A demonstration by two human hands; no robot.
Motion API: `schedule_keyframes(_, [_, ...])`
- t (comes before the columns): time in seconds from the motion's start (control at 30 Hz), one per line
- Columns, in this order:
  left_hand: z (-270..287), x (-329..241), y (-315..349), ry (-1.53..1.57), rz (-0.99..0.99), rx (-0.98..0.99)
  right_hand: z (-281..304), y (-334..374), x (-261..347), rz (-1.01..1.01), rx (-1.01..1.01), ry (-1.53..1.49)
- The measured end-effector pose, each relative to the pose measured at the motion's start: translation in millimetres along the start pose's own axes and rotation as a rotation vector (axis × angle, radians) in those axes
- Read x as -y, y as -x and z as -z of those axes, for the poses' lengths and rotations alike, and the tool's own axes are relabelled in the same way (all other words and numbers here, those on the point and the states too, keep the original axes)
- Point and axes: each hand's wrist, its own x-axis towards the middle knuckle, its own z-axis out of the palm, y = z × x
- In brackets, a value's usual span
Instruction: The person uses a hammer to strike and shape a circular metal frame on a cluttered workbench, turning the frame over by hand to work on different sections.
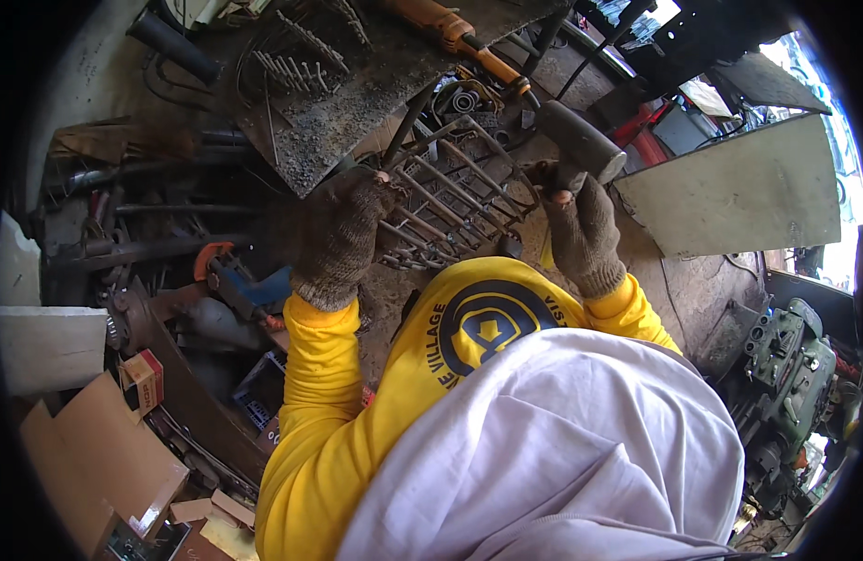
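Both my hands wear brown knitted work gloves with bare fingertips. My right hand [581, 229] is closed round the short visible part of a hammer's handle, and its thick cylindrical steel head [581, 140] juts up above the fist. My left hand [342, 229] is closed beside the corner of the dark workbench. Its fingertips curl in at the left end of a welded metal rack; whatever they pinch is too dark to make out. The rack [459, 192], made of parallel rods with cross bars, lies between and beyond my two hands.
A steel workbench [328, 131] carries grit, metal rods and an orange angle grinder [445, 28]. Left, scrap metal, a blue-and-orange tool [244, 285] and cardboard [104, 449] crowd the floor. Right stand a pale board [740, 187] and a green machine [791, 374].
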Motion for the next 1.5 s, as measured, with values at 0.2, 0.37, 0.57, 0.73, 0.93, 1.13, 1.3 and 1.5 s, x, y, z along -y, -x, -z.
schedule_keyframes(0.2, [-10.7, -0.6, -7.8, 0.179, 0.078, 0.026, -11.0, 4.4, -9.0, 0.012, -0.036, -0.093])
schedule_keyframes(0.37, [-26.7, -22.0, -10.3, -0.079, -0.058, -0.059, -18.2, 8.4, -27.3, 0.011, -0.176, -0.134])
schedule_keyframes(0.57, [-49.9, -30.8, -9.0, -0.45, -0.319, -0.204, -14.1, 8.4, -52.8, 0.181, -0.081, -0.02])
schedule_keyframes(0.73, [-49.0, -33.2, -13.4, -0.507, -0.413, -0.199, 9.5, 20.7, -25.3, 0.127, 0.042, 0.297])
schedule_keyframes(0.93, [-48.5, -39.1, -11.7, -0.703, -0.496, -0.176, 6.9, 24.4, 10.1, -0.036, 0.171, 0.353])
schedule_keyframes(1.13, [-48.3, -40.1, -12.5, -0.767, -0.479, -0.163, 8.9, 25.9, 18.0, 0.009, 0.163, 0.34])
schedule_keyframes(1.3, [-48.2, -29.6, -16.3, -0.733, -0.546, -0.229, 21.6, 32.6, 31.7, -0.278, 0.234, -0.256])
schedule_keyframes(1.5, [-42.1, -40.2, -14.3, -0.95, -0.732, -0.163, 16.2, 28.7, 32.6, -0.158, 0.227, 0.493])
